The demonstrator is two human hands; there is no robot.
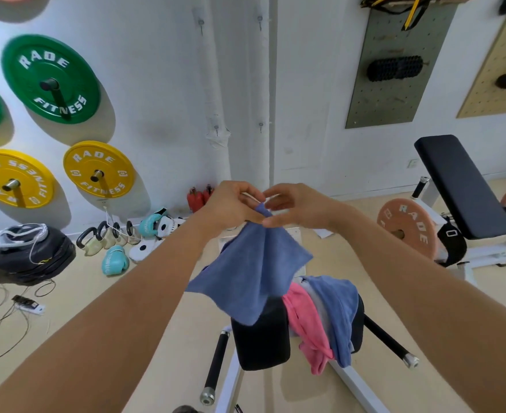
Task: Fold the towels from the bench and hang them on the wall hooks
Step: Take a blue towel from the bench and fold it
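A blue towel (250,269) hangs in the air in front of me, gathered at its top corner. My left hand (231,205) pinches that corner, and my right hand (293,208) meets it from the right, fingers on the same bunched tip. Below, on the black bench pad (260,338), lies a heap of towels: a pink one (304,320), a second blue one (335,305) and a sliver of grey between them. Small metal wall hooks (260,126) stick out of the white wall above my hands, with another pair higher up (200,23).
Green and yellow weight plates (50,79) hang on the left wall. Kettlebells, boxing gloves (114,260) and cables litter the floor at left. A second bench (460,186) with a pink plate stands at right. Pegboards (392,67) hang on the right wall.
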